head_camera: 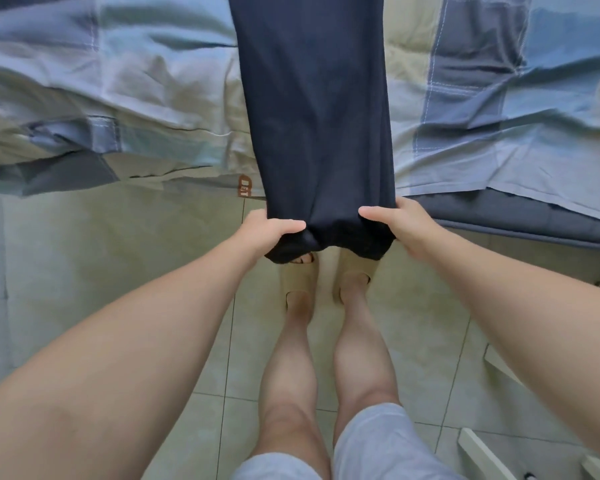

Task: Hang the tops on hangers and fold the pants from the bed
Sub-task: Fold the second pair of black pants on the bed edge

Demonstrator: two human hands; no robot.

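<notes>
Dark navy pants [321, 116] lie stretched from the bed [499, 98] over its edge, the near end gathered between both hands. Left hand [267, 233] grips the near left corner; right hand [400, 225] grips the right corner, thumbs on top. Which end is held, waist or hem, is unclear. Checked bedding [118, 81] covers the bed; pale floor tiles [174, 271] lie below.

The far end of the navy pants [319, 116] runs off the top edge. Your left hand [269, 233] and right hand [400, 225] show only thumbs; the fingers are tucked under the cloth. The hem hides the fronts of your slippers [298, 278] and part of a brown label [244, 186], which is unreadable.
</notes>
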